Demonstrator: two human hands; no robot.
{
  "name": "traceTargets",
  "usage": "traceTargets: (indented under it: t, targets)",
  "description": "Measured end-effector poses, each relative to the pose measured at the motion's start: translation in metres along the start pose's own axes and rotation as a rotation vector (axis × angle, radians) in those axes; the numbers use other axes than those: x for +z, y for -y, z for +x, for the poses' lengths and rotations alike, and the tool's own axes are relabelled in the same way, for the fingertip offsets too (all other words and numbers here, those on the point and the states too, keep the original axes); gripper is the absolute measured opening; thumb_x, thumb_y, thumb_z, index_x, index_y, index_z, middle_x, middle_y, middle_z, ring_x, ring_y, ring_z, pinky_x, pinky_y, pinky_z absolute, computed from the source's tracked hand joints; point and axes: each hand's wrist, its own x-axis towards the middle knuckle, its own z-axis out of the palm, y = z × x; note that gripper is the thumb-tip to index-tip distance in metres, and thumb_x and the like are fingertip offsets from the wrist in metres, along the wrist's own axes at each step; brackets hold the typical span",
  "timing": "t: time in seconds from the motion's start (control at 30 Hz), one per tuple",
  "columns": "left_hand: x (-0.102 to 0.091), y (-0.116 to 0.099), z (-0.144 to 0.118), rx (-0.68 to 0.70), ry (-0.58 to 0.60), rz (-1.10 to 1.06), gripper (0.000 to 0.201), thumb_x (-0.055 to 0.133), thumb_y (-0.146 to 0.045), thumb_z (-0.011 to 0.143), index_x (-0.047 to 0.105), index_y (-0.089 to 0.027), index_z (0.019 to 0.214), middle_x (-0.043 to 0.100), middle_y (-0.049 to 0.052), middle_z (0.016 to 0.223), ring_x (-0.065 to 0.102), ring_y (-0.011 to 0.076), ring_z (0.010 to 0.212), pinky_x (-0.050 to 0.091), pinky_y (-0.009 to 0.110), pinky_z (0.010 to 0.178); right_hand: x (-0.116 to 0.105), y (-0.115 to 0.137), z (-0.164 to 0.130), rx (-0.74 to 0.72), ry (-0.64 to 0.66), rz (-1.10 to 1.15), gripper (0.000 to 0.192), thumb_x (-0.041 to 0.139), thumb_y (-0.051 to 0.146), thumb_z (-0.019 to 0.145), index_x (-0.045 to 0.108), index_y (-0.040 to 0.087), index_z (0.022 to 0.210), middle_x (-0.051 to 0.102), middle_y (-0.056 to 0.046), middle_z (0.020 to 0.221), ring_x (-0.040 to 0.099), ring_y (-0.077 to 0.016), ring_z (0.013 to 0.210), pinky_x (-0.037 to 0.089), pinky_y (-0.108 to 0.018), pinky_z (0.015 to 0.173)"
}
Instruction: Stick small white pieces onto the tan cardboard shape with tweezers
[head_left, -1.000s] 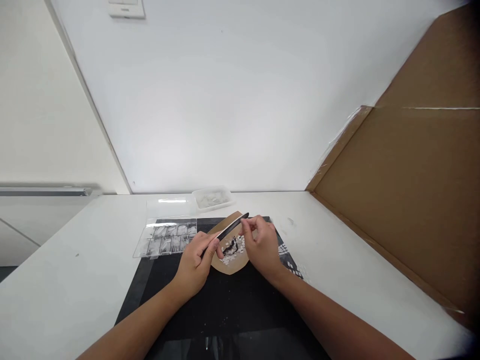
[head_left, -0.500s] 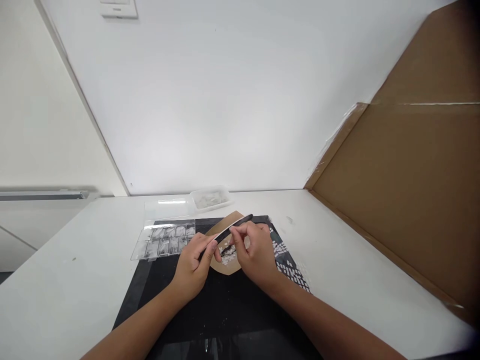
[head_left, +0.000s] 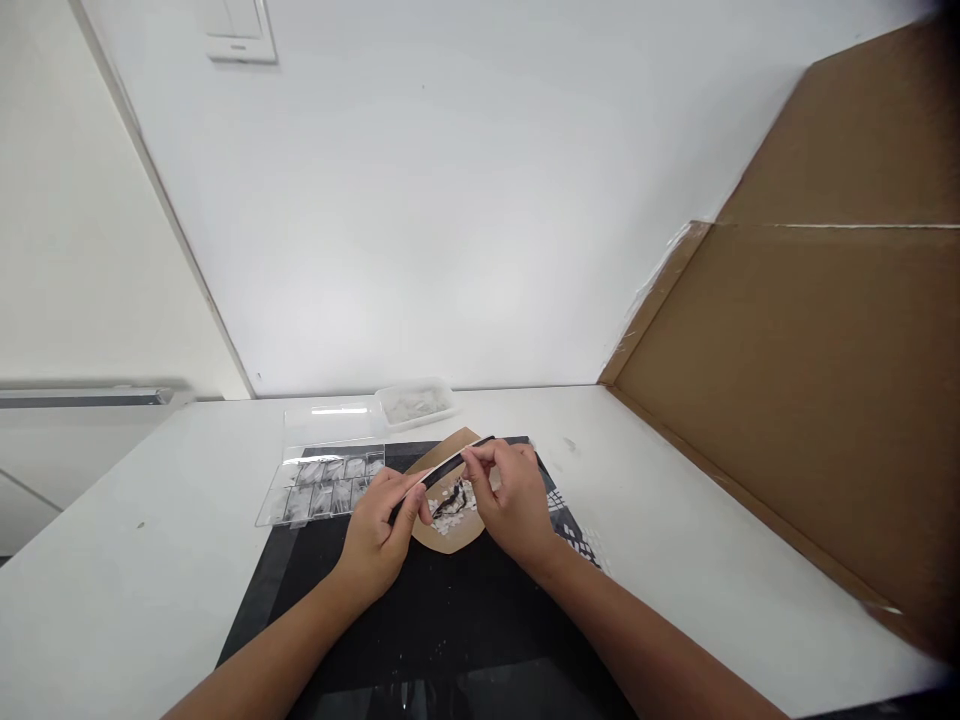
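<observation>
Black nail file (head_left: 448, 468), held slantwise above a brown card (head_left: 450, 535) strewn with small white chips. Left hand (head_left: 379, 530) closed on its near end; right hand (head_left: 510, 495) pinches a tiny piece against it. Black mat (head_left: 450, 620) beneath, on white counter (head_left: 712, 560). Clear compartment box (head_left: 322, 485) to the left. No legible writing.

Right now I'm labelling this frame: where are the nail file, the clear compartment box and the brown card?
nail file (head_left: 450, 464), head view, mid-length
clear compartment box (head_left: 322, 488), head view, lid centre
brown card (head_left: 442, 540), head view, near edge
</observation>
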Motion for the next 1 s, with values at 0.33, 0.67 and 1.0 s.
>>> traceTargets:
  t: [0.33,0.67,1.0]
  targets:
    - [0.001,0.012,0.001,0.274,0.043,0.131,0.032,0.047,-0.021,0.102,0.064,-0.024,0.129,0.069,0.004,0.079,0.056,0.0220,0.080,0.047,0.039,0.078,0.002,-0.010,0.003,0.059,-0.036,0.183,0.014,0.056,0.036,0.100,0.062,0.025,0.106,0.070,-0.007,0.101,0.066,-0.0235,0.092,0.051,-0.039,0.082]
    - [0.002,0.008,-0.002,0.432,0.091,0.241,0.030,0.052,-0.019,0.098,0.066,-0.019,0.124,0.072,0.009,0.094,0.058,0.0251,0.091,0.050,0.043,0.087,-0.008,0.033,0.041,-0.108,0.330,0.198,0.012,0.061,0.033,0.097,0.071,0.028,0.097,0.077,0.000,0.094,0.071,-0.0202,0.087,0.054,-0.034,0.079]
    - [0.004,0.010,-0.008,0.475,0.144,0.267,0.031,0.051,-0.021,0.099,0.066,-0.017,0.126,0.074,0.009,0.094,0.062,0.0249,0.090,0.052,0.042,0.084,0.030,0.044,0.083,-0.155,0.804,0.234,0.014,0.063,0.030,0.095,0.075,0.029,0.100,0.079,0.000,0.098,0.075,-0.0208,0.088,0.057,-0.030,0.071]
